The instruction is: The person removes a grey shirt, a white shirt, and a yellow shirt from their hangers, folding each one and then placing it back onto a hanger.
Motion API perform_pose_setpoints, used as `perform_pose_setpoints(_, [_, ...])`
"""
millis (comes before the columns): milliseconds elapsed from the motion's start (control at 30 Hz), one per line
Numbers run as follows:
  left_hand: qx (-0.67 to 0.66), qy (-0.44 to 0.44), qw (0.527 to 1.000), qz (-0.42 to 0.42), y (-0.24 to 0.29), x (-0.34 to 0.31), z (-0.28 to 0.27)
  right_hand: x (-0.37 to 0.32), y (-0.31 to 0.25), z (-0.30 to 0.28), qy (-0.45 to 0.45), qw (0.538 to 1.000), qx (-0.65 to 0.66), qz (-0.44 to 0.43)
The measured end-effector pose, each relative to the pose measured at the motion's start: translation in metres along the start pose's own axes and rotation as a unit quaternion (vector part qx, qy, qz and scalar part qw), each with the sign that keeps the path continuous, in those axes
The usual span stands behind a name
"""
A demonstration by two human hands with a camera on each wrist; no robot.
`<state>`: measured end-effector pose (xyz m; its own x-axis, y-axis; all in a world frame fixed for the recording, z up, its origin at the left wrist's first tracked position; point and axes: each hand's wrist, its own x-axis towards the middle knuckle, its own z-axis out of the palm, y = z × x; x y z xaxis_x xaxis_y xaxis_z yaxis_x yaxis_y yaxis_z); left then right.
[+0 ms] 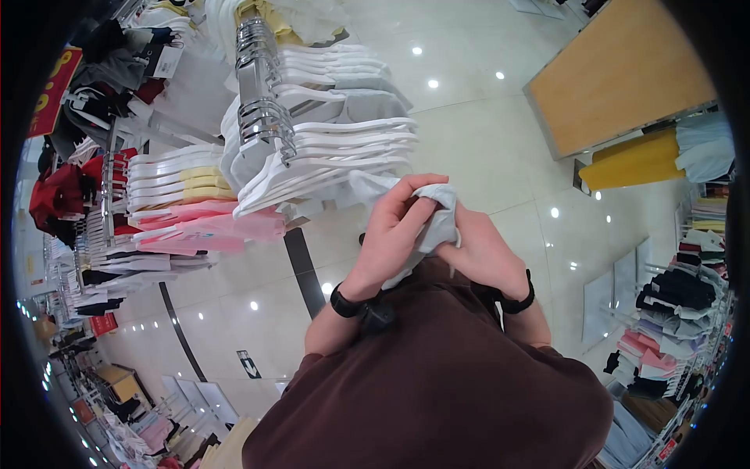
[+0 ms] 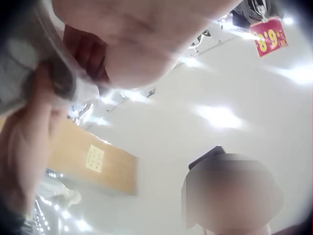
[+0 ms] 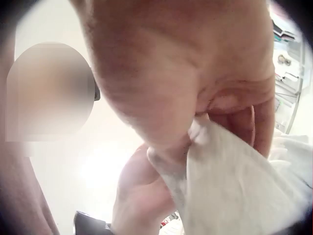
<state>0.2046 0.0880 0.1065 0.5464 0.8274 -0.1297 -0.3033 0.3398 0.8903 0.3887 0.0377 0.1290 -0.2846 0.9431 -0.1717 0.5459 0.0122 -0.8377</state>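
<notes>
White fabric (image 1: 444,222) at mid-frame, gripped by the left hand (image 1: 393,234) and pinched by the right hand (image 1: 490,252), could crease if tugged unevenly.

Bright glare, dark curved edges.

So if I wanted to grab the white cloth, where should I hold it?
I'd pinch the cloth by the fold showing between the left hand and the right hand, coming from above. It's soft and bunched, so that fold should be easy to pinch, and it faces up, while the hands cover the cloth on both sides.
</notes>
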Motion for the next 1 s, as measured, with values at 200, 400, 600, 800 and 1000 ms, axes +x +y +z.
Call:
perform_pose_setpoints(200, [0.139,-0.042,0.986,0.083,-0.015,0.0,0.01,-0.003,0.041,0.005,0.183,0.947,0.263,0.0])
perform_pose_setpoints(400, [0.447,0.001,0.89,0.09,-0.079,0.008,-0.013,-0.006,0.071,0.003,0.309,0.85,0.427,-0.023])
perform_pose_setpoints(600, [0.541,0.097,0.834,-0.051,-0.096,0.006,-0.07,-0.004,0.055,-0.021,0.389,0.843,0.369,-0.034])
perform_pose_setpoints(800, [0.352,0.179,0.913,-0.104,-0.079,-0.016,-0.112,-0.011,0.1,-0.028,0.204,0.978,0.041,0.024])
perform_pose_setpoints(1000, [0.067,0.247,0.966,-0.04,-0.046,-0.045,-0.083,0.015,0.077,-0.019,0.058,0.995,-0.07,0.03])
